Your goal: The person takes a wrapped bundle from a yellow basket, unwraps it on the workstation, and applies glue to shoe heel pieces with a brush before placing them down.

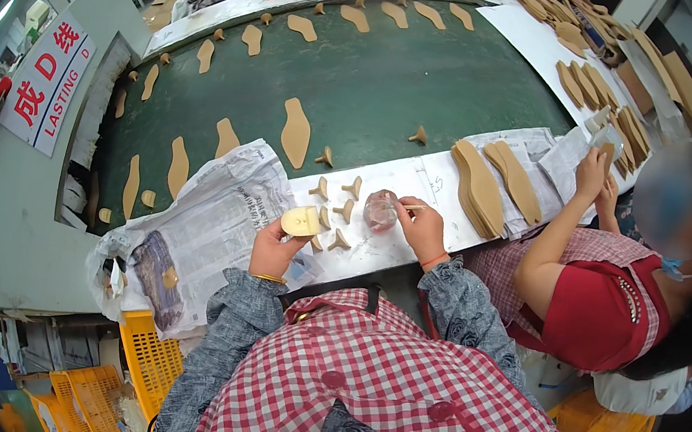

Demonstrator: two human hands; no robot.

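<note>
My left hand is closed round a pale yellow, rounded piece like a heel block, its flat face with small holes turned up. In my right hand, the fingers pinch the thin handle of a brush. The brush's other end reaches to a clear jar with reddish liquid, on the white table edge; its tip cannot be made out. Between my hands stand several small tan shoe heels. Past them, a tan insole lies on the green belt.
Newspaper with a purple-grey glove covers the near left. Stacked tan insoles lie to my right, beside a co-worker in red handling a tan piece. Yellow crates stand below. Insoles and heels line the belt's far side.
</note>
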